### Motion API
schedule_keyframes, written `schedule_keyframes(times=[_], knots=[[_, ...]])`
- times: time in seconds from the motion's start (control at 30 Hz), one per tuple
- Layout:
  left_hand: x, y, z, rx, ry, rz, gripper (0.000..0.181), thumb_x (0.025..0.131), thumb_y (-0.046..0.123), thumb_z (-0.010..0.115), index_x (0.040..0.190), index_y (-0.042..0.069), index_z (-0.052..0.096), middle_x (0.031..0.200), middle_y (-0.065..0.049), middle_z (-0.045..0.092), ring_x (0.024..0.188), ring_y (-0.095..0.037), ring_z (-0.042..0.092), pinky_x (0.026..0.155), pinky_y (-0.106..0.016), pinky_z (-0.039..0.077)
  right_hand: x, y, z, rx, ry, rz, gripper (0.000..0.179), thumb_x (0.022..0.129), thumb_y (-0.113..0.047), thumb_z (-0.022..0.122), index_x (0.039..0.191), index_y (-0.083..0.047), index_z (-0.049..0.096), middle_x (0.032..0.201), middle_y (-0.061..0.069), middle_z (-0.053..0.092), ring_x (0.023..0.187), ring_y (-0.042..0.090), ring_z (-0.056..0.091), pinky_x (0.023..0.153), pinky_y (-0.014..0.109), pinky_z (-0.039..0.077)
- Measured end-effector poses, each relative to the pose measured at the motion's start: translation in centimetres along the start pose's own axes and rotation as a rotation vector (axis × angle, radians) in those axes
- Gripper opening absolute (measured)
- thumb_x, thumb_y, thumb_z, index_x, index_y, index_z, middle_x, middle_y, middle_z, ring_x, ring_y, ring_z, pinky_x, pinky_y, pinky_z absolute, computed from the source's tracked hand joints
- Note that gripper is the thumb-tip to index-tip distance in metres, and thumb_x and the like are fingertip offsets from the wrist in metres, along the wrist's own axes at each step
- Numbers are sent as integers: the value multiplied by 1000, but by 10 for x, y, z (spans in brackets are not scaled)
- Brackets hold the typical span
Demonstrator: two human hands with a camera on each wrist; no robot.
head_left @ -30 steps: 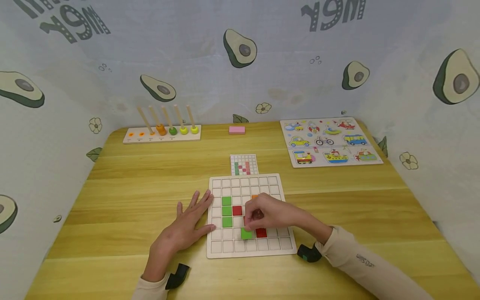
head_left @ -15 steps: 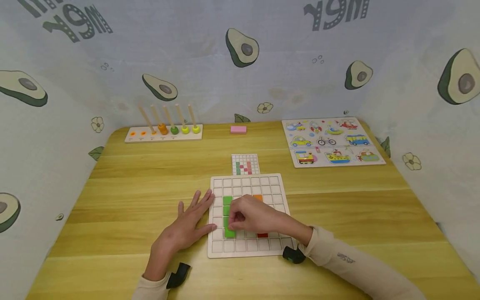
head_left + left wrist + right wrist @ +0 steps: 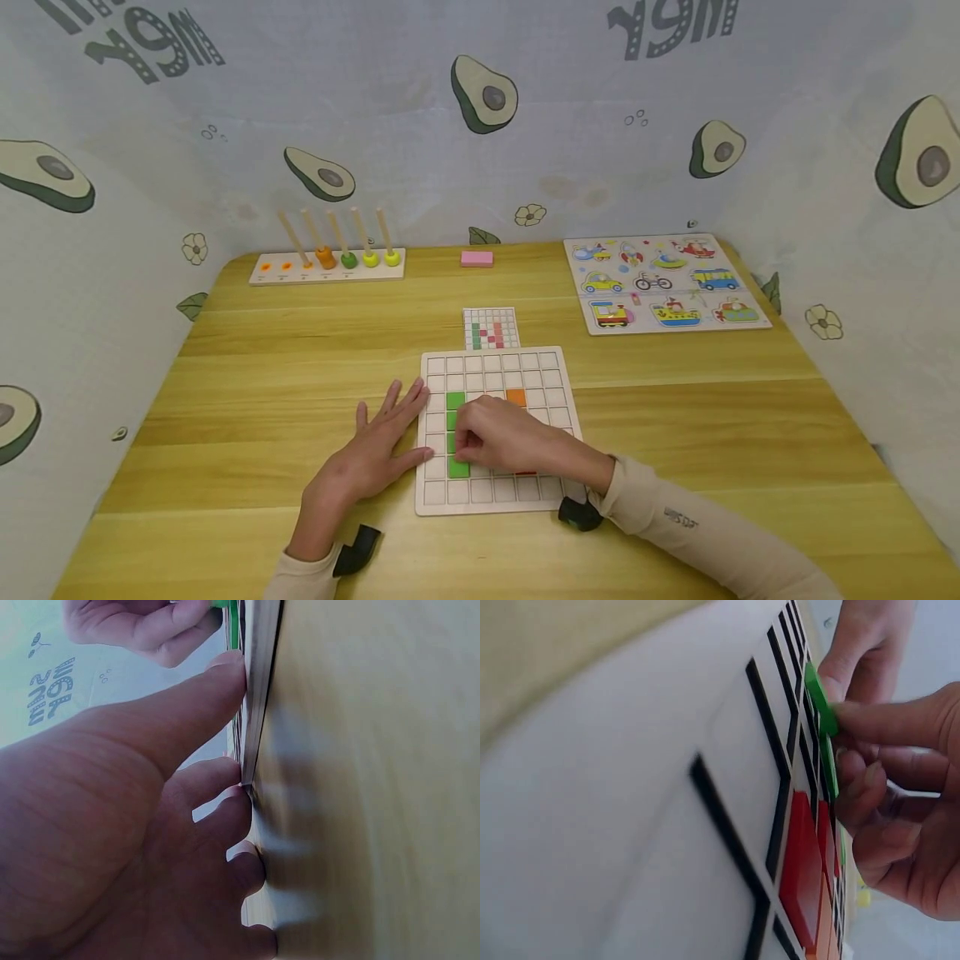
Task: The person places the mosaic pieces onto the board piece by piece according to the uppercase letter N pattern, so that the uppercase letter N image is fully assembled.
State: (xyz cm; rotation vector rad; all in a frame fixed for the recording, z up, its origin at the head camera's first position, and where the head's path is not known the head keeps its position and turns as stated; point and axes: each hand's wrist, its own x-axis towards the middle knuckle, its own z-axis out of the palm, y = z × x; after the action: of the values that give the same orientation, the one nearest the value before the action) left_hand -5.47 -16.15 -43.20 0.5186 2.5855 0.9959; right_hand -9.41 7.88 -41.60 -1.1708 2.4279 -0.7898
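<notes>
A white grid board (image 3: 491, 500) lies on the wooden table in the head view. Over its left side, my right hand (image 3: 498, 433) has curled fingers and pinches a square green tile (image 3: 458, 468) at the bottom of a column of green tiles (image 3: 455, 402). In the right wrist view that green tile (image 3: 820, 701) looks tilted, with the thumb against it. An orange tile (image 3: 516, 397) shows beyond the hand, which hides most of the red tiles (image 3: 801, 870). My left hand (image 3: 363, 462) lies spread, thumb and fingertips touching the board's left edge.
Behind the board is a small pattern card (image 3: 491, 327) with coloured squares. Farther back stand a peg counting stand (image 3: 390, 276) with rings, a pink block (image 3: 477, 259) and a vehicle puzzle board (image 3: 667, 287).
My right hand has moved left across the board with the green tile, to the foot of the green column, where the tile now sits slightly lower. The left hand stays in place.
</notes>
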Motion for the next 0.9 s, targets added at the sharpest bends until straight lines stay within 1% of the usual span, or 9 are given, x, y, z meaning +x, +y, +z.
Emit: schedule_keyframes(times=[0.17,0.37,0.5,0.6,0.73,0.9], knots=[[-1,0,1,-2,-1,-1,82,106,24,72,171,5,27,180,-8,15,167,-39,-2,122,-76,-12,-1,-1,2,-13,6,1,20,93,-10,87,77,-15,75,73,-12,61,65,-2,53,61,17,47],[-1,1,2,-6,0,-4,82,106,25,71,171,6,26,181,-7,15,167,-39,-2,122,-76,-13,-2,-2,0,-19,6,13,21,91,-15,90,77,-17,74,73,-14,60,67,-1,53,63,18,48],[0,1,1,-6,0,-2,82,106,25,71,171,6,26,181,-7,14,167,-39,-3,123,-75,-13,-3,0,-4,-29,-14,23,24,84,-20,96,79,-16,72,73,-10,61,68,1,51,63,19,46],[0,1,1,-9,-4,-4,82,106,24,71,171,6,26,181,-8,14,167,-39,-3,123,-75,-14,-3,1,-5,-38,-41,18,27,80,-21,99,81,-15,72,74,-6,61,69,2,50,63,19,45],[0,1,0,-12,-7,-6,82,106,24,71,171,5,25,181,-8,13,167,-39,-3,123,-75,-14,-2,1,-4,-53,-53,13,28,80,-20,99,81,-15,72,74,-5,60,69,2,49,62,19,44],[-1,1,0,-18,-3,-5,82,106,24,71,171,5,25,181,-8,13,167,-39,-3,122,-74,-15,-1,1,-3,-57,-40,10,28,81,-21,99,81,-15,71,74,-4,60,69,3,48,62,20,43]])
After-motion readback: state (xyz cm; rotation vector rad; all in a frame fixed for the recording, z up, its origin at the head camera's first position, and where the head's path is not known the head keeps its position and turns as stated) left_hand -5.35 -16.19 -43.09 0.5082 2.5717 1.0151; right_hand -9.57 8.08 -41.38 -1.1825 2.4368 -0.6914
